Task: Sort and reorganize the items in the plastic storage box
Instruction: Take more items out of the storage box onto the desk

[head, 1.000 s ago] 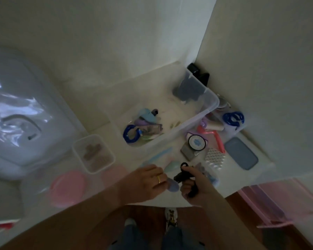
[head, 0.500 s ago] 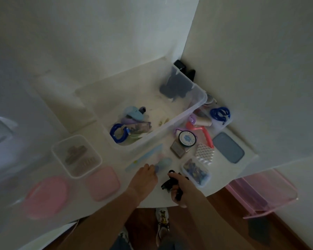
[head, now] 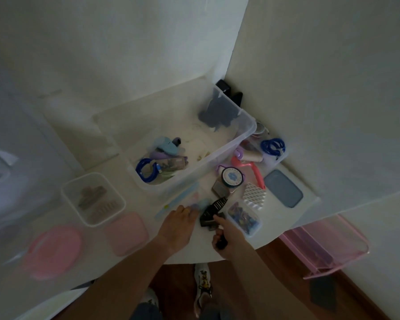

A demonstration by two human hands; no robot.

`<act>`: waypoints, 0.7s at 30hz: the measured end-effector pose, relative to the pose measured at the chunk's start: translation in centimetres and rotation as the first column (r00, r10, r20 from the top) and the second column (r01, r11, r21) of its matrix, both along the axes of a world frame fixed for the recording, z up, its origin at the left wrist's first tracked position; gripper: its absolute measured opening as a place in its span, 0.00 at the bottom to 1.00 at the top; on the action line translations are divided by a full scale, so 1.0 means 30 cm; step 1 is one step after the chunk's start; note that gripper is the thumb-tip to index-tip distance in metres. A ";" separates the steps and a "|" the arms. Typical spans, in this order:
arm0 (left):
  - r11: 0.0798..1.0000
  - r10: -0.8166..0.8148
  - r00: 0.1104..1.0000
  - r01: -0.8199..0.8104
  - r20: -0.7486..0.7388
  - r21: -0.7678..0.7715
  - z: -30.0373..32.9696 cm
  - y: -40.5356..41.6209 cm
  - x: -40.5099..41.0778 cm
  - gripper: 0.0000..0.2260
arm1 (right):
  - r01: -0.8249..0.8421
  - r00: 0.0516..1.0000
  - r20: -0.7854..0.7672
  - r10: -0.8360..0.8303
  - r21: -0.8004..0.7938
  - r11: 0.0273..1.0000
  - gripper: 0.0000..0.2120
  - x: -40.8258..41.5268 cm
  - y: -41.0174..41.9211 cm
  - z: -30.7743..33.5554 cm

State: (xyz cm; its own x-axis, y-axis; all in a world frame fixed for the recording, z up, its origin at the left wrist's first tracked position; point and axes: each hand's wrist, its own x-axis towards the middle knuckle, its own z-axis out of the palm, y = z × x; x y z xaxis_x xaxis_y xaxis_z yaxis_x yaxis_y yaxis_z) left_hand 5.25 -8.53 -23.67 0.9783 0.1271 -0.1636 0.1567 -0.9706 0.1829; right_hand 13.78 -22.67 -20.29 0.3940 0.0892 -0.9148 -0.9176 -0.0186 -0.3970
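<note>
The large clear plastic storage box (head: pixel 219 155) sits on the white tabletop (head: pixel 146 229) against the corner wall, open and partly emptied. It holds a coiled blue cable (head: pixel 146 170), a pale blue gadget (head: pixel 166 145) and a dark grey piece (head: pixel 219 113) at its far end, likely left in while other things are laid out for sorting. To its left a small clear square tub (head: pixel 93 199) holds brown hair clips. Near the table edge a small clear case (head: pixel 244 217) holds colourful bits. The left hand (head: pixel 179 225) rests fingers-down on a pale blue object (head: pixel 202 202), though whether it pinches it I cannot tell. The right hand (head: pixel 226 236) curls round a black tool (head: pixel 214 210), seemingly lifting it.
</note>
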 end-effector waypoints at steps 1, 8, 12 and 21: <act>1.000 0.004 1.000 -0.004 0.020 -0.016 0.006 0.003 0.001 0.30 | -0.010 1.000 -0.001 0.010 -0.033 0.999 0.10 -0.005 -0.004 0.006; 0.996 0.066 0.982 -0.055 0.179 -0.066 0.124 0.027 0.003 0.16 | 0.096 0.995 0.037 -0.097 0.026 0.995 0.06 -0.012 -0.002 0.106; 0.957 0.222 0.941 -0.160 0.256 -0.241 0.211 0.041 -0.020 0.18 | 0.152 0.985 0.041 -0.168 0.257 0.954 0.02 0.000 0.023 0.237; 0.490 0.624 0.775 -0.290 0.098 -0.822 0.461 0.109 -0.196 0.16 | -0.156 0.980 0.185 0.077 0.462 0.873 0.13 -0.146 0.254 0.442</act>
